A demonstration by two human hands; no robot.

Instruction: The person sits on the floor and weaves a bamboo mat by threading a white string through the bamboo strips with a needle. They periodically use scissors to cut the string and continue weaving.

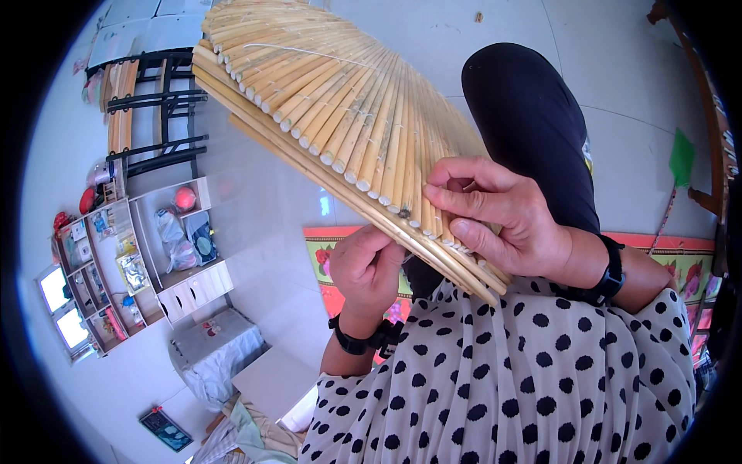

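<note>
A mat of pale yellow plant stalks [332,100], bound side by side with thin thread, slants across my lap from upper left to lower right. Long stalks run as a layer along its near edge, below the row of cut ends. My right hand [502,213] lies on the mat's right part, with fingers bent and fingertips gripping the stalks near those ends. Just under the near edge, my left hand [363,267] is closed with thumb and forefinger together; the mat partly hides its fingertips. A small dark spot shows on a stalk end between the hands.
Pale tiled floor [610,69] lies beyond my dark-trousered knee [525,100]. Left are a black-framed rack [158,100], a shelf unit [116,271] with goods and a covered box [216,344]. A red-bordered flowered cloth [317,255] lies beneath me; a green flap [682,157] is at right.
</note>
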